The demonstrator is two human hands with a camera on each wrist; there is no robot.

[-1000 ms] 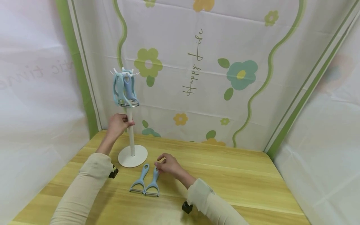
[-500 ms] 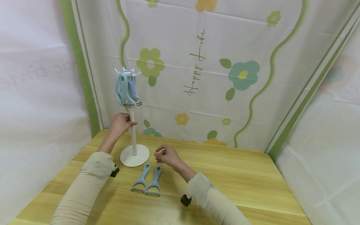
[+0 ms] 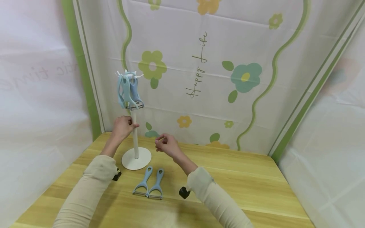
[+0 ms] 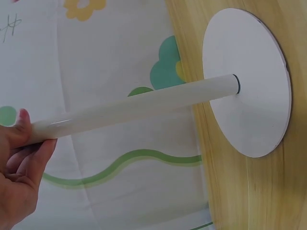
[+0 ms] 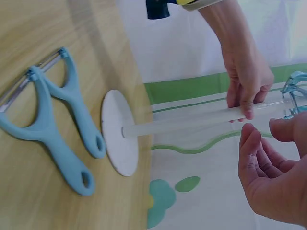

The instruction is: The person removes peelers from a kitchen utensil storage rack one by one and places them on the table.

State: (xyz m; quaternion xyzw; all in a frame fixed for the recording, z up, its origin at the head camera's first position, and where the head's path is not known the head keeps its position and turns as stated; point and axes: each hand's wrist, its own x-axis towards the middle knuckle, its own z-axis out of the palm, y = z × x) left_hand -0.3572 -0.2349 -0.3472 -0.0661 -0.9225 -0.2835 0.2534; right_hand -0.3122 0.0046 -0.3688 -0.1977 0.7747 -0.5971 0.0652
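My left hand (image 3: pixel 121 128) grips the pole of a white round-based stand (image 3: pixel 135 141) between thumb and fingers, below its crown of hooks. Several light-blue Y-shaped peelers (image 3: pixel 126 91) hang from those hooks, blades down, overlapping one another. Level with the lower pole and a little to its right, my right hand (image 3: pixel 168 145) is raised over the table. In the right wrist view its thumb (image 5: pixel 283 130) stands apart from the loosely bent fingers, with nothing between them. Two more blue peelers lie side by side in front of the base, a left one (image 3: pixel 146 175) and a right one (image 3: pixel 158 180).
The wooden table (image 3: pixel 228 186) carries the stand toward its back left. A white curtain (image 3: pixel 176 69) printed with flowers rises behind it, and white sheets (image 3: pixel 336 126) hang along both sides. Each wrist wears a small black device (image 3: pixel 184 192).
My right hand has lifted from the right peeler's handle on the table and moved up toward the stand. The left hand keeps its grip on the pole; the hanging peelers have turned slightly.
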